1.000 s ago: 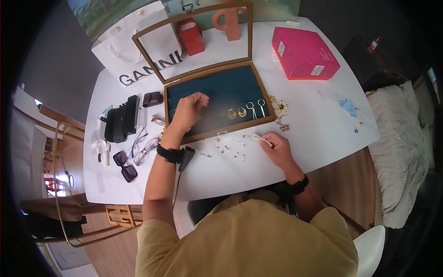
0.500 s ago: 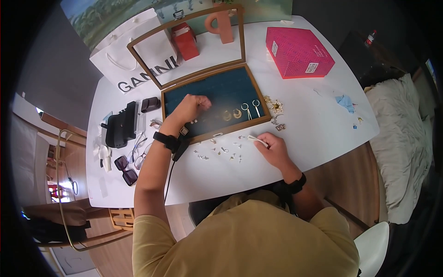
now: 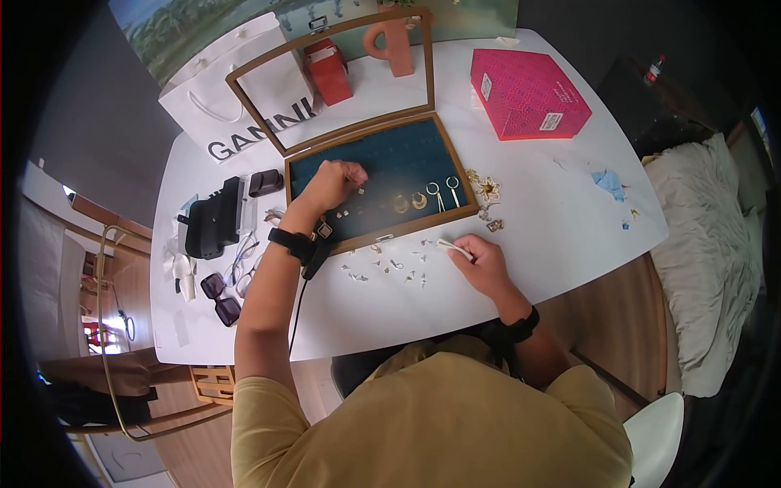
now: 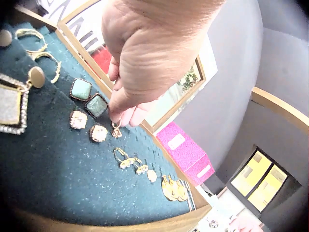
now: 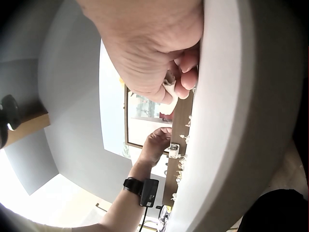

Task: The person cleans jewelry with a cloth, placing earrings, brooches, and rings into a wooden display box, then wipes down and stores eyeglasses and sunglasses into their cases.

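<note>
My left hand (image 3: 332, 185) is over the left part of a wooden jewelry case (image 3: 429, 218) lined with dark teal fabric. Thumb and fingertips pinch a small gold earring with a sparkling stone (image 4: 116, 130), close over the lining. Beside it in the left wrist view lie square turquoise earrings (image 4: 96, 105) and round crystal earrings (image 4: 98, 133). Gold hoop earrings (image 3: 419, 201) and long drop earrings (image 3: 453, 192) sit at the case's right. Near the case's front right corner, my right hand (image 3: 483, 263) grips a folded white cloth (image 5: 169, 92).
Several small earrings (image 3: 396, 263) are scattered before the case, whose glass lid (image 3: 431, 61) stands raised. To the left are sunglasses (image 3: 220, 299) and a black case (image 3: 213, 220); behind stands a white paper bag (image 3: 236, 98). A pink box (image 3: 530, 95) lies at back right.
The head view has shifted a little. My left hand has drawn slightly back and left over the lining, and the small earring now shows below its fingertips. My right hand keeps holding the cloth.
</note>
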Demonstrator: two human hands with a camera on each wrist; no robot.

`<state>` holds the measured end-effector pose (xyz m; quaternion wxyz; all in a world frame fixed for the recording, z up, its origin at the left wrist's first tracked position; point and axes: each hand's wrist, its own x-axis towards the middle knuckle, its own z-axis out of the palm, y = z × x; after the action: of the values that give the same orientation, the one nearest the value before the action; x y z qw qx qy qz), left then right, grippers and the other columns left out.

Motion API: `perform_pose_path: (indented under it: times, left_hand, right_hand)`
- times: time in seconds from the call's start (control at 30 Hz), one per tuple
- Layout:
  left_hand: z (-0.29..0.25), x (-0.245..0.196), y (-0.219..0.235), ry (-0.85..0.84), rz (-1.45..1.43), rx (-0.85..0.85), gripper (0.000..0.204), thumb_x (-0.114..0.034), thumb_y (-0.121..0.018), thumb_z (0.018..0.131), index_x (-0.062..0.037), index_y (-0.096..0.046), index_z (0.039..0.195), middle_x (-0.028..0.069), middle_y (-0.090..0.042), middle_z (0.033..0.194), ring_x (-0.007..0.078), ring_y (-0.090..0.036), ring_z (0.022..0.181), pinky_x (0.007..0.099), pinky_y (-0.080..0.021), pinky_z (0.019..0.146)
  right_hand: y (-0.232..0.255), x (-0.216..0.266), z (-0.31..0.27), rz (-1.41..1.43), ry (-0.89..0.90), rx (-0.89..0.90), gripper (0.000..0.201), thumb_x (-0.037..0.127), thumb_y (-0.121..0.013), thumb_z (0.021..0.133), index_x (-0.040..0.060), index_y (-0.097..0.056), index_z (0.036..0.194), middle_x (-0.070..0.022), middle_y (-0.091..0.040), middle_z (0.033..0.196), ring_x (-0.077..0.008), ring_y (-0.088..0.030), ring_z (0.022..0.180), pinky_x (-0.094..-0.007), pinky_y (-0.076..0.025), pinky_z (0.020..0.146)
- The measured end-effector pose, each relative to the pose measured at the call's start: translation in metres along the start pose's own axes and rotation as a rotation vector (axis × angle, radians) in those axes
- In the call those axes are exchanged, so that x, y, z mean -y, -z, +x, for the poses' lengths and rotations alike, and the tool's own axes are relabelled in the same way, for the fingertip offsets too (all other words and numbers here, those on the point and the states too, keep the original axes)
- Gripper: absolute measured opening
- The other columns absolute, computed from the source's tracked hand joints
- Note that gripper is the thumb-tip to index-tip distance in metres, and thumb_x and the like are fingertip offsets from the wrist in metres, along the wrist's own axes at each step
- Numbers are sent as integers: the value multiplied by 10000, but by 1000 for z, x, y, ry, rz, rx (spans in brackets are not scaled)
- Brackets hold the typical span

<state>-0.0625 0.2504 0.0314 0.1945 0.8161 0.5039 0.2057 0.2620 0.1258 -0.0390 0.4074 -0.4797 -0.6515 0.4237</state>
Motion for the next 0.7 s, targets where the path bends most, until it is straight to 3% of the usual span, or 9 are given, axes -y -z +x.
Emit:
perform_pose_path:
  times: [0.17, 0.33, 0.47, 0.57, 0.67, 0.7]
  left_hand:
    - [-1, 7, -2, -15, -23, -36, 218, 86, -646, 726, -27, -689, 907, 130, -703, 870, 263, -694, 803, 315, -546, 728]
    - [-4, 4, 2, 2, 68, -194, 237, 87, -627, 719, -32, -689, 915, 145, -688, 899, 291, -680, 813, 339, -542, 731]
    - [-21, -22, 9, -2, 161, -290, 215, 70, -630, 725, -36, -688, 902, 150, -670, 866, 308, -666, 798, 366, -536, 719]
    - [-47, -59, 8, 114, 97, -243, 159, -2, -696, 748, -43, -692, 902, 120, -672, 860, 286, -658, 724, 344, -531, 662]
    - [-75, -70, -10, 2, 155, -117, 125, -44, -708, 755, -52, -697, 879, 110, -663, 835, 283, -656, 715, 346, -528, 653]
    - [-83, -76, -17, 42, 176, -92, 116, -52, -707, 761, -54, -700, 876, 107, -660, 836, 285, -656, 717, 351, -528, 654]
  right_hand:
    - [-1, -1, 0, 7, 2, 0, 120, 83, -677, 874, -15, -632, 926, 4, -660, 771, -9, -541, 665, -192, -442, 579]
    - [-1, 1, 0, 9, 18, -15, 121, 86, -679, 871, -14, -631, 920, 5, -653, 754, -9, -535, 654, -194, -440, 574]
    - [-1, 2, -1, -1, 11, -27, 132, 105, -691, 859, -4, -634, 906, -14, -658, 734, -31, -544, 618, -209, -444, 560]
    - [-2, 0, 0, 5, 16, -42, 156, 146, -707, 845, 13, -643, 895, -52, -677, 720, -70, -573, 566, -233, -456, 540]
    - [-2, 1, 1, -5, 14, -39, 158, 147, -707, 844, 13, -642, 897, -51, -675, 716, -67, -567, 561, -232, -453, 536]
    - [-3, 1, 0, -3, 12, -39, 156, 146, -706, 845, 13, -642, 896, -50, -674, 715, -66, -565, 562, -231, -453, 537]
